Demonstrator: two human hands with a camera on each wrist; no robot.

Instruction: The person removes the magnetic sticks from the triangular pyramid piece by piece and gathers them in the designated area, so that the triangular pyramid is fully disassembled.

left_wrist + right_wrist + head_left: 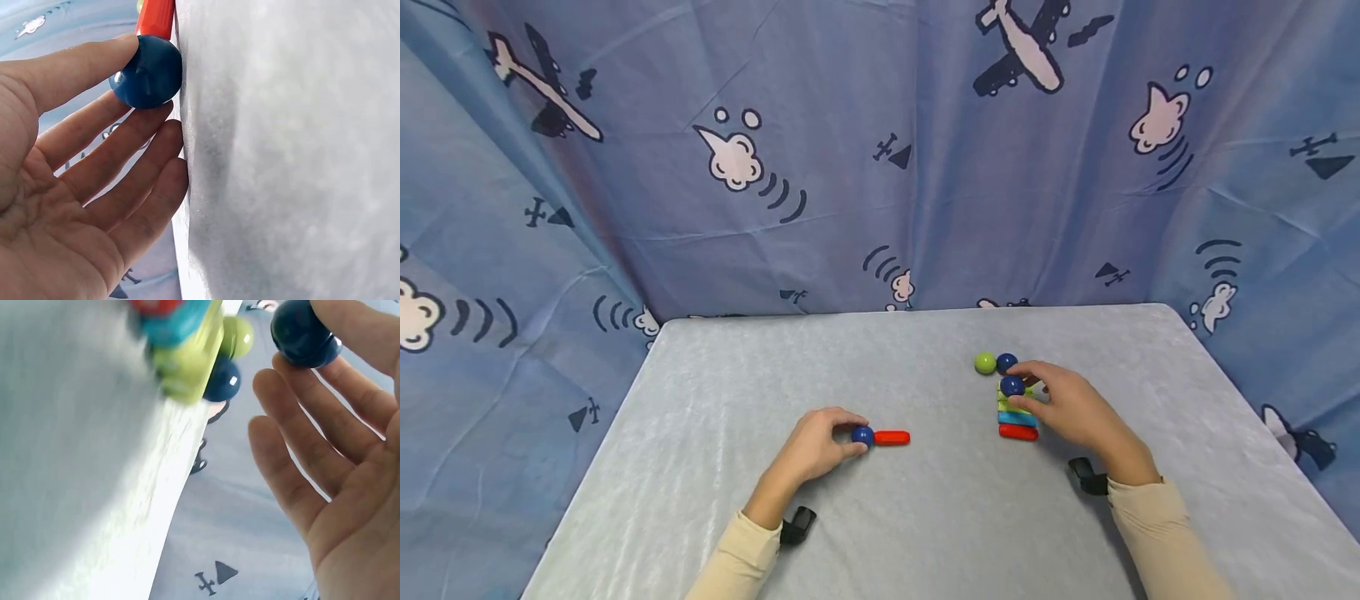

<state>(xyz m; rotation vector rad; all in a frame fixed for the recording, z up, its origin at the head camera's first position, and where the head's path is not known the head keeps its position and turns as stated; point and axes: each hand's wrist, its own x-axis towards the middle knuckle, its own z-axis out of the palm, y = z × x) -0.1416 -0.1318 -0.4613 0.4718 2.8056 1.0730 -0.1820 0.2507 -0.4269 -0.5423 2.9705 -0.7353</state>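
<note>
My left hand [818, 448] pinches a blue ball [862, 436] between thumb and fingers at the table surface. One end of a red rod [892, 437] meets that ball, its length pointing right. Over on the right, my right hand [1075, 408] pinches another blue ball [301, 332], raised off the table above a group of rods. That group lies side by side: a red rod [1018, 432] nearest, then a light blue rod [1017, 419], then yellow-green rods [1009, 406] partly hidden by the ball and fingers.
Behind the rods sit a green ball [985, 362] and a third blue ball [1007, 362], close together. A pale cloth covers the table [737, 367]. A blue patterned curtain [820, 208] hangs along its back and sides.
</note>
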